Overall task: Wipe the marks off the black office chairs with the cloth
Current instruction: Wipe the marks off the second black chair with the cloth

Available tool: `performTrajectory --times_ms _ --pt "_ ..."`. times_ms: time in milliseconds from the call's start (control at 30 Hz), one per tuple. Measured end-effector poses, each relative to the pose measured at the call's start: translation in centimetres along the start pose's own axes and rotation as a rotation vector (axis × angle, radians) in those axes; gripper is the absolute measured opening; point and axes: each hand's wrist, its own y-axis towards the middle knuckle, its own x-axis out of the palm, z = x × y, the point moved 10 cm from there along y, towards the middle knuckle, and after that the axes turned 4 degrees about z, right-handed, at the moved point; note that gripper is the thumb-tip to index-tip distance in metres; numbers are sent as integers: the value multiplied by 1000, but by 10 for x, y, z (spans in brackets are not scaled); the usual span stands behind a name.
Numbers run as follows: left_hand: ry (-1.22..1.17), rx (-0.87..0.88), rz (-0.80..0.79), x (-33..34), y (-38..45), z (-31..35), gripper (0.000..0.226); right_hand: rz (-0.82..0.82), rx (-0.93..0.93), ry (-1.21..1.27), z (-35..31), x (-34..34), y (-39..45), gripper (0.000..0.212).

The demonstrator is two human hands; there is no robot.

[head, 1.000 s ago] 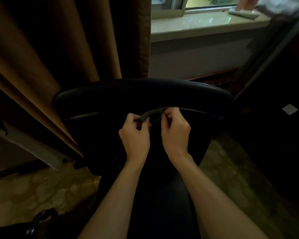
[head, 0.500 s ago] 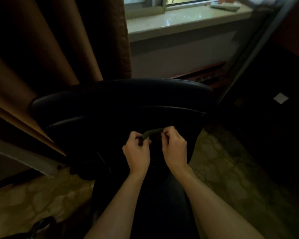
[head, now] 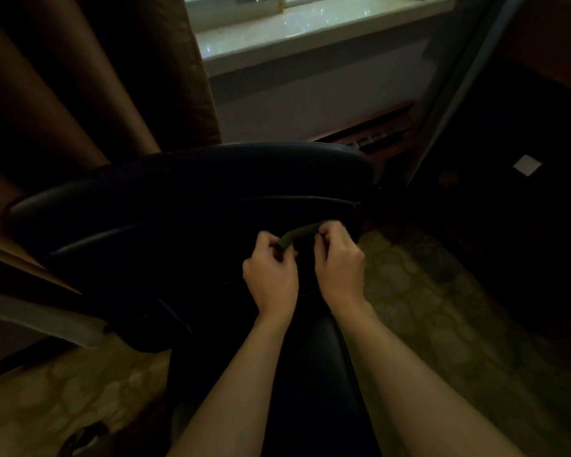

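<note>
A black office chair (head: 165, 209) fills the middle of the head view, its backrest top toward the window and its seat running down between my forearms. A dark greenish cloth (head: 298, 234), bunched into a narrow strip, stretches between my two hands just in front of the backrest. My left hand (head: 271, 275) pinches the strip's left end with curled fingers. My right hand (head: 338, 265) grips its right end the same way. Most of the cloth is hidden inside my fingers, and the room is dim.
Brown curtains (head: 80, 94) hang at the left behind the chair. A pale window sill (head: 310, 31) runs along the top. A dark piece of furniture (head: 524, 192) stands at the right. The patterned floor (head: 426, 291) shows on either side of the chair.
The view has shifted, so the chair and window sill sit differently in frame. Both hands keep hold of the cloth strip in front of the backrest, the right end now raised a little.
</note>
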Motion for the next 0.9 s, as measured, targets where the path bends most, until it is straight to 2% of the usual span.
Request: performTrajectory --times_ms 67,167,333,467,633,800,900 --pt "28 -68 -45 7 -12 -20 12 -58 43 1 13 8 -19 6" --pt "-16 -78 -50 7 -14 -16 14 -72 73 5 17 1 -20 6" --pt "-103 65 27 0 10 61 13 85 86 67 3 -42 43 5" --pt "-47 84 39 12 22 90 20 65 112 79 14 -47 64 5" --pt "46 117 -4 24 1 46 15 34 98 108 37 -26 25 6" --pt "114 55 -81 39 -31 -12 13 -46 74 68 60 -4 -24 7" --pt "114 19 -105 44 -40 -23 13 -112 103 47 69 1 -39 7"
